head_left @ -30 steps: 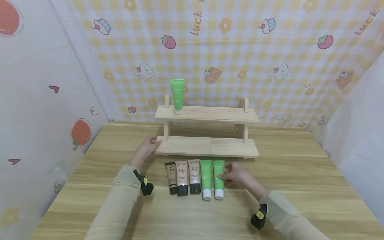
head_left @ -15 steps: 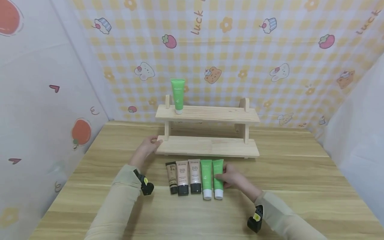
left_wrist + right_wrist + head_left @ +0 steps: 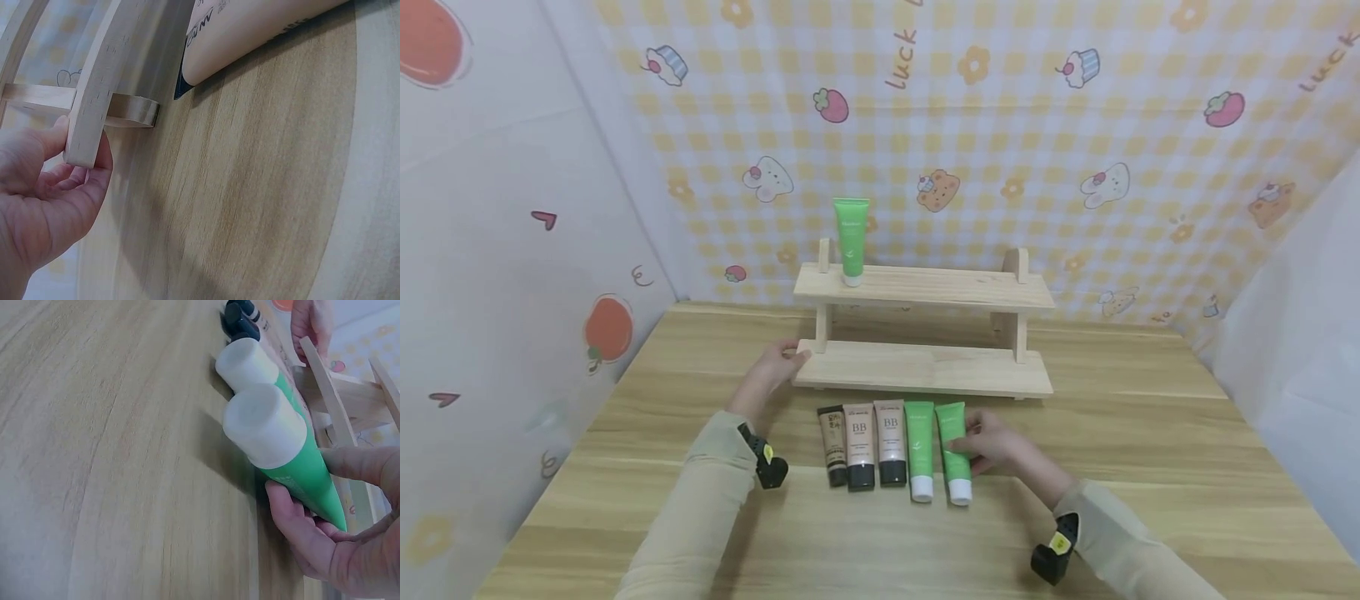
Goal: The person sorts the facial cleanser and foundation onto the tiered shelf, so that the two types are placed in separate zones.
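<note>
My left hand [image 3: 772, 371] grips the left end of the lower board of a two-tier wooden shelf [image 3: 917, 365]; in the left wrist view the thumb is on top and the fingers curl beneath the board [image 3: 90, 134]. My right hand [image 3: 992, 442] pinches the rightmost green tube [image 3: 953, 442] between thumb and fingers, its white cap toward me and its body slightly slanted. Beside it lies a second green tube [image 3: 920, 450]. Further left are two beige BB cream tubes, the nearer one [image 3: 891, 437] and the other [image 3: 859, 442], then a slim brown tube [image 3: 833, 442].
Another green tube [image 3: 852, 242] stands upright on its cap at the left of the upper board [image 3: 940, 285]. A checked cloth [image 3: 887, 150] hangs behind the shelf, with white cloth [image 3: 512, 275] along the left side. Everything rests on a wood-grain table [image 3: 1112, 417].
The right hand and its green tube shift slightly left, then back right; the tube's cap end has swung right, leaving a wider gap beside its neighbour. The left hand stays on the shelf.
</note>
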Available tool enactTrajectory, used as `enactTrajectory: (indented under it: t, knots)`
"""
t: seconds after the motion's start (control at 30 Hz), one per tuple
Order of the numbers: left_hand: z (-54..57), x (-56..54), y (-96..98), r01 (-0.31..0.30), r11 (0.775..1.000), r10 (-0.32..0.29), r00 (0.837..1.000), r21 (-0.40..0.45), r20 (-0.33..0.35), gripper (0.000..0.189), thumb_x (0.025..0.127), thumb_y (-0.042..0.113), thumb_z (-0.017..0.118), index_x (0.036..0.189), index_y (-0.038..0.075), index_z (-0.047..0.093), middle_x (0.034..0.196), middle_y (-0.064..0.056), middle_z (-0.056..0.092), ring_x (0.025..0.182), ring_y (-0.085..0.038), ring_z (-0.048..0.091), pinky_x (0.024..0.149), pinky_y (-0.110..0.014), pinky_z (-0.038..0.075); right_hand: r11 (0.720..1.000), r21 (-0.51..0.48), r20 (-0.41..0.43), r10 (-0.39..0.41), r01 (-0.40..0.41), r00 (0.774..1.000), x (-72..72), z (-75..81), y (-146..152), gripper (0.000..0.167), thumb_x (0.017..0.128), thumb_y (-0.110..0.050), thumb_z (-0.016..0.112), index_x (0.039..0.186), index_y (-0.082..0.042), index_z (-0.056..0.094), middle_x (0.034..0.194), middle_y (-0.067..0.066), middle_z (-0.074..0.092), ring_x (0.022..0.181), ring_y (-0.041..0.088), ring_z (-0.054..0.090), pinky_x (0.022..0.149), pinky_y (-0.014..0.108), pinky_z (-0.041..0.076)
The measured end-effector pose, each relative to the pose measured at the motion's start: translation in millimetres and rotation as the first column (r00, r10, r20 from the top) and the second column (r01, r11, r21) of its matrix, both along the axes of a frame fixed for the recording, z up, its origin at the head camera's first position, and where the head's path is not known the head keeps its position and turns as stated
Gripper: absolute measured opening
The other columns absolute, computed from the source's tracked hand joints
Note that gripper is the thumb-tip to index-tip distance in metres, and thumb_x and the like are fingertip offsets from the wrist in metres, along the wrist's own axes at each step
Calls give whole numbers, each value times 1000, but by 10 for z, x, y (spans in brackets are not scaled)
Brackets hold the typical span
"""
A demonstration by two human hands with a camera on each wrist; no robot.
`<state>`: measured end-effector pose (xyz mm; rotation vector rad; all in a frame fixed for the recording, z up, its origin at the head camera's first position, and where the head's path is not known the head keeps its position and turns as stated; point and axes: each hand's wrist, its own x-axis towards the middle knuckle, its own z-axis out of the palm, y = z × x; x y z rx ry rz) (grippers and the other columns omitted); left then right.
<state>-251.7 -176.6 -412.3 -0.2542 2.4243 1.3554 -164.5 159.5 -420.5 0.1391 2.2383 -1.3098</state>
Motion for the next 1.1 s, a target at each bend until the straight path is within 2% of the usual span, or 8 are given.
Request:
enactTrajectory:
  t: [0.23,0.5,0.57,0.77,1.0,1.1]
  knots:
    - [18,3,-7,-13,1000,13,1000,-8,4,58,96,34,41,143,3,23,139,-27,36,125,-39,40,106,-50,32,999,-45,20,12,-12,1000,33,78,62,52,81,-11,65,120,12,40,103,22,55,71,21,64,60,32,57]
    - [3,23,-10,-6,1000,7,1000,-30,17,59,96,37,40,143,5,23,142,-26,33,129,-40,36,108,-52,30,996,-85,10,15,-14,1000,30,203,68,66,80,-11,67,130,12,31,123,32,45,88,27,63,70,38,58]
    - [0,22,-12,-9,999,10,1000,-32,18,59,96,37,40,143,6,23,142,-26,33,128,-40,36,107,-52,30,995,-95,-1,14,-14,1000,13,238,56,66,80,-11,67,130,11,31,122,30,46,89,26,62,72,38,57]
    - [-7,14,-15,-10,999,11,1000,-39,21,59,96,37,40,143,6,24,141,-26,34,128,-41,36,107,-53,30,985,-144,-63,83,-91,995,-69,362,24,62,81,-10,65,129,11,32,113,26,53,84,22,62,74,40,57]
    - [-5,30,-4,12,1000,-11,1000,-20,6,60,97,35,40,143,2,22,143,-29,29,131,-43,30,109,-53,26,978,-146,-129,130,-149,983,-173,510,-7,65,84,-10,64,135,7,27,124,30,50,95,22,62,78,39,55]
    - [7,31,11,3,1000,-3,1000,-15,6,58,97,34,40,142,2,23,142,-28,30,131,-42,31,109,-52,27,975,-160,-149,127,-151,981,-218,567,-29,64,83,-9,64,134,5,28,124,28,51,95,21,62,79,38,55]
